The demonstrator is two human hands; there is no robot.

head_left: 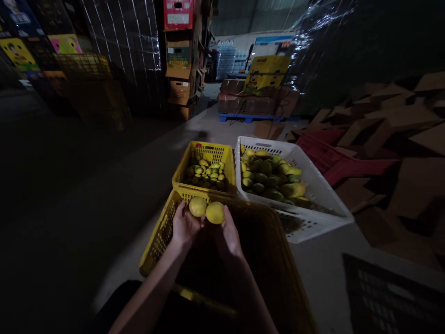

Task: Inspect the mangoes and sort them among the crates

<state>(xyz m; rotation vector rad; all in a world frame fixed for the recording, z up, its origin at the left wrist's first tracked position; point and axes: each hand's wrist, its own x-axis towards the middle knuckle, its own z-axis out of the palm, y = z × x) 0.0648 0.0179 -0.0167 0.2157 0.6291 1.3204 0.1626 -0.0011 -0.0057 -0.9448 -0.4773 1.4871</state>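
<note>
Above the near yellow crate [158, 234], my left hand [184, 225] is closed round a yellow mango [197, 207], palm up. A second yellow mango [215, 213] rests in my right hand [230, 234], its fingers wrapped under and beside it. The two fruits sit side by side, almost touching, with their rounded ends toward me. Most fingers are hidden beneath them. Deep shadow hides the inside of the near crate. Beyond my hands, a smaller yellow crate [181, 174] holds several small yellow-green fruits [209, 171]. A white crate [323, 195] at the right holds green and yellow mangoes [269, 174].
Flattened cardboard boxes [410, 111] and a red crate [327, 155] lie in a heap at the right. Stacked cartons [179, 60] stand at the back. Behind the crates, a blue pallet [246, 118] carries boxes. A dark crate [389, 297] is at the lower right.
</note>
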